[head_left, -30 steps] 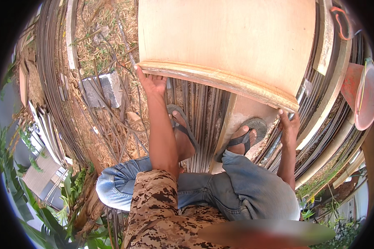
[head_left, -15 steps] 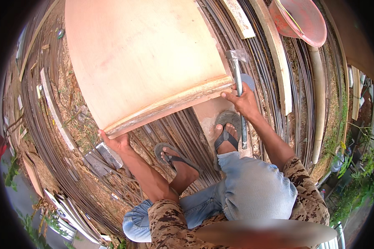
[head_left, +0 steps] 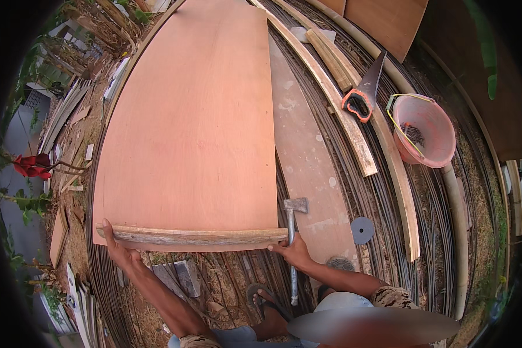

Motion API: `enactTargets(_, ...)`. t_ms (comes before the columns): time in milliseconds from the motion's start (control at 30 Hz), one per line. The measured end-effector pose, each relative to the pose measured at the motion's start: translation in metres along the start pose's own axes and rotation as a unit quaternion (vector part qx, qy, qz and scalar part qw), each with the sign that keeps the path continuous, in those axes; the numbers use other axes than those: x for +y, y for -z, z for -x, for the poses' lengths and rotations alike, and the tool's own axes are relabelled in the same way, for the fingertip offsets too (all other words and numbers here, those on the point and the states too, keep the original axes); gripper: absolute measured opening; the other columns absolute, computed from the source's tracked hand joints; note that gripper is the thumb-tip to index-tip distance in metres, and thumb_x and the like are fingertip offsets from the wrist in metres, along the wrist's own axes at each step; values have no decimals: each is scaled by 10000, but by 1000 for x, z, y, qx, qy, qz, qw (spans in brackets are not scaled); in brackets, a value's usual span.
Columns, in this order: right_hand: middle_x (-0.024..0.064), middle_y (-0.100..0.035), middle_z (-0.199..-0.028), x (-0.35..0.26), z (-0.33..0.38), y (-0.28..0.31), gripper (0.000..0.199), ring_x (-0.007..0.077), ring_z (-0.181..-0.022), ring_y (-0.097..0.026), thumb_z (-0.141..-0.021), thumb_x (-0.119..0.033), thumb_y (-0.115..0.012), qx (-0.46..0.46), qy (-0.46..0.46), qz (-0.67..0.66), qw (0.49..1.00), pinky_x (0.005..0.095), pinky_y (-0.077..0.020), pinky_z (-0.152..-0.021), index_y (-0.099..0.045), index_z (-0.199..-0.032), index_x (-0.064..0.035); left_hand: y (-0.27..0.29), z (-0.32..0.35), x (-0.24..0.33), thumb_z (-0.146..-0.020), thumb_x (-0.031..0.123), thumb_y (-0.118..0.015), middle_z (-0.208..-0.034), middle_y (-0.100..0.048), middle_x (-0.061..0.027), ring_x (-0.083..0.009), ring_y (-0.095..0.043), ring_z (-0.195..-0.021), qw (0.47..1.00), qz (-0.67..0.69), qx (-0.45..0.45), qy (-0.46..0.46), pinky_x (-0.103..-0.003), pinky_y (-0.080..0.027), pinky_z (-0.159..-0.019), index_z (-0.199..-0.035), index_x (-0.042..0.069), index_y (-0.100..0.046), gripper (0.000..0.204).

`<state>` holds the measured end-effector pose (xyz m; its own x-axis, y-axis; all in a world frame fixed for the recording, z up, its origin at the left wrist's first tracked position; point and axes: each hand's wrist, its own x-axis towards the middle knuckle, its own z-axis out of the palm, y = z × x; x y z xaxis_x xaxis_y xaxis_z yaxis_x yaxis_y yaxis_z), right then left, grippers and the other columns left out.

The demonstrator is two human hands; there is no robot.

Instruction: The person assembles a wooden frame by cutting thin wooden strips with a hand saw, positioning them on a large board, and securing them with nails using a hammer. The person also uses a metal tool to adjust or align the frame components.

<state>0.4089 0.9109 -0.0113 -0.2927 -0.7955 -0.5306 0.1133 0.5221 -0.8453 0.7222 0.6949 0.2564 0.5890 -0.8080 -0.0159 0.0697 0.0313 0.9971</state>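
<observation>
Head view: I see the plywood sheet [head_left: 194, 122] lying flat, its long axis running away from me. My left hand [head_left: 117, 248] clamps the near-left corner at the timber batten [head_left: 194, 235]; my right hand [head_left: 294, 252] closes on the near-right corner, over a hammer [head_left: 292, 243] handle.

You have no packages, labels, signs or screens in view; nothing before you bears a printed face or display; the surfaces around your hands are bare wood, metal rods and ground.
</observation>
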Motion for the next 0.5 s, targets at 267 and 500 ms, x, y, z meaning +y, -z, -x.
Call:
enactTargets(267, 31, -524, -685, -37, -3, -55, 510, 128, -503, -515, -821, -348, -868, -161, -57, -103, 980, 299, -409, -428, -478, -980, -61, -73, 15, 114, -853, 236, -858, -1224, -638, -183, -245, -654, -1063, 945, 2, -110, -308, -376, -531, -910, -1287, -83, -567, 612)
enactTargets(500, 2, -495, -624, -12, 28, 49, 406, 103, -414, -458, -898, -338, -803, -167, -78, -167, 969, 282, -375, -370, -481, -934, -93, -66, 36, 111, -837, 252, -878, -1332, -535, -198, -264, -577, -1195, 915, -76, -123, -377, -388, -460, -1035, -1381, -46, -397, 785)
